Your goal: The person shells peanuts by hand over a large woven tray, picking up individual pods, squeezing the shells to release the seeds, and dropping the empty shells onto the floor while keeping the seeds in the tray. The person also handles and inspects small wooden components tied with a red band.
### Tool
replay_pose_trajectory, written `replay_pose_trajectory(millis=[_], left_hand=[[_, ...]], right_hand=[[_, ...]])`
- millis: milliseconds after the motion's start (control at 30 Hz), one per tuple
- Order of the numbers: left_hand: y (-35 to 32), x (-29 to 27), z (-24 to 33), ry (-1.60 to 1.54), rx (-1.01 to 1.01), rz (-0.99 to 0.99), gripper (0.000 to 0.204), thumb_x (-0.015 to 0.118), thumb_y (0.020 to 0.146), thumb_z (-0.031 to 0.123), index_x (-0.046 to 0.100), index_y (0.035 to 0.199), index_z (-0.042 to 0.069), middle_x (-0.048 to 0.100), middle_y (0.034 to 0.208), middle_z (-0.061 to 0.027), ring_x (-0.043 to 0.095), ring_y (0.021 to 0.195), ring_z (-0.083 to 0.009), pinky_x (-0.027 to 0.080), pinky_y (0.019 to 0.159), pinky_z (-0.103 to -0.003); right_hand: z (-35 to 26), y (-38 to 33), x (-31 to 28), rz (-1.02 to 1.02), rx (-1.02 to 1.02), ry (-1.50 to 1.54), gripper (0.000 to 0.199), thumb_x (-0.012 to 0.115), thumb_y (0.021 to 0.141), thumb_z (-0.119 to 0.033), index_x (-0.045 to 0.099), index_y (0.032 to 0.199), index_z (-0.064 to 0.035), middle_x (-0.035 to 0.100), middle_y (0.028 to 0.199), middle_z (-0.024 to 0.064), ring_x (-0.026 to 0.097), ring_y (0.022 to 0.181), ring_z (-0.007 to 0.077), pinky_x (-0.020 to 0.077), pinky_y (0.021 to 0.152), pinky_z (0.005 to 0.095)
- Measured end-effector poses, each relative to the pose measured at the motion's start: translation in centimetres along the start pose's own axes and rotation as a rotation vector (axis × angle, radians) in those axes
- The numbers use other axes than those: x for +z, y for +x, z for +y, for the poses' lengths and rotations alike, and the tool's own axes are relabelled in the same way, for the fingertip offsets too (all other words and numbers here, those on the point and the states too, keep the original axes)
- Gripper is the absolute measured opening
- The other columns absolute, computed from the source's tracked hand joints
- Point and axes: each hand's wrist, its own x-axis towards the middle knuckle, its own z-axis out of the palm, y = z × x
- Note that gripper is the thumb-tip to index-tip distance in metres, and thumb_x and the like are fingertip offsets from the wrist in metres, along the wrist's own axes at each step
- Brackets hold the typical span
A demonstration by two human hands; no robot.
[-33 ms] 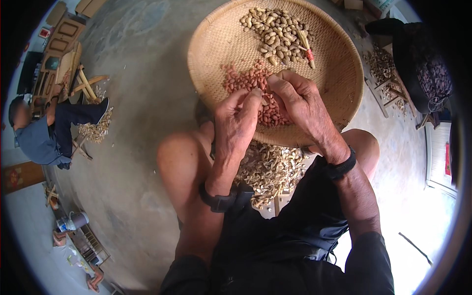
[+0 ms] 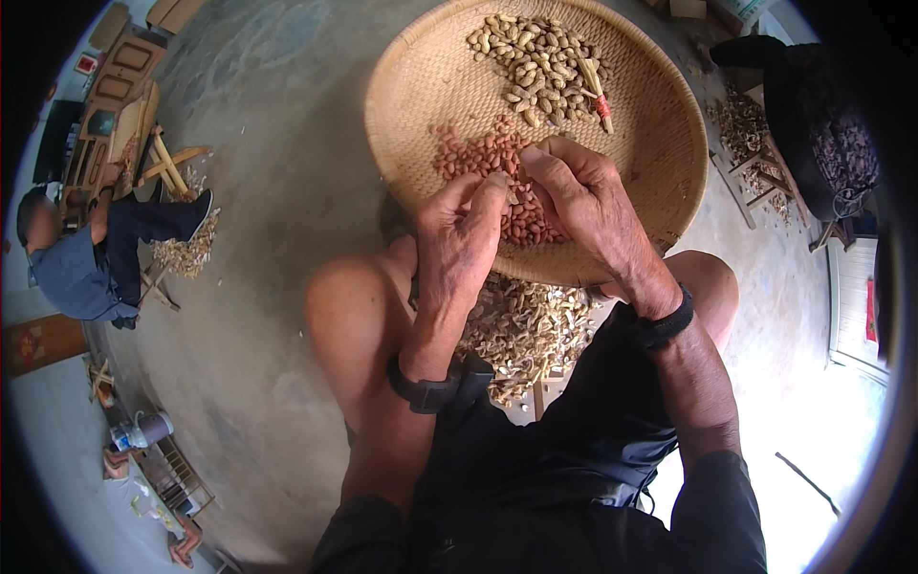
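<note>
Both hands work over the near edge of a wide woven basket (image 2: 421, 86) that rests across the person's knees. The left hand (image 2: 459, 239) and the right hand (image 2: 583, 196) meet fingertip to fingertip, pinching a single peanut (image 2: 513, 197) between thumbs and forefingers; the remaining fingers curl narrowly inward. Under them, toward the basket's near edge and centre, lies a pile of red shelled kernels (image 2: 483, 153). At the far edge sits a heap of unshelled peanuts (image 2: 535, 57), with a small stick bound in red (image 2: 598, 91) at its right side. Below the basket, between the knees, empty shells (image 2: 521, 330) are heaped on the concrete floor (image 2: 258, 191). Another person (image 2: 96, 253) sits at the left on that floor. Compared with the earlier picture, nothing has visibly shifted: hands, piles and basket hold the same positions.
</note>
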Motion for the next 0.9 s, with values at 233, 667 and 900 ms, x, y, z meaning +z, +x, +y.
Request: replay_pose_trajectory(millis=[233,667,900], left_hand=[[-0.2,0.1,1.1,-0.174,-0.104,0.008,0.016,0.068,0.097,0.02,0.066,0.09,0.006,0.051,0.067,0.0037,0.04,0.052,-0.0023,0.03,0.042,-0.02],[-0.2,-0.3,-0.2,-0.582,-0.279,-0.236,0.037,0.05,0.106,0.04,0.061,0.097,0.006,0.058,0.073,-0.001,0.048,0.051,-0.009,0.036,0.042,-0.024],[-0.7,-1.1,-0.1,-0.491,-0.242,-0.494,0.032,0.053,0.108,0.033,0.06,0.088,0.008,0.057,0.074,-0.0008,0.05,0.055,-0.0057,0.042,0.045,-0.022]], right_hand=[[0.0,0.0,-0.5,-0.035,0.039,-0.031,0.033,0.054,0.105,-0.025,0.067,0.092,0.0031,0.063,0.072,0.005,0.058,0.069,0.0125,0.0482,0.063,0.033],[0.0,-0.8,0.4,-0.042,-0.492,-0.172,0.017,0.076,0.089,-0.013,0.065,0.09,-0.0002,0.065,0.077,0.0137,0.071,0.068,0.0279,0.056,0.062,0.0374],[-0.6,-1.3,-1.7,-0.136,-0.346,-0.029,0.015,0.072,0.098,-0.015,0.07,0.099,0.0003,0.069,0.086,0.0059,0.067,0.081,0.0121,0.0533,0.069,0.0289]])
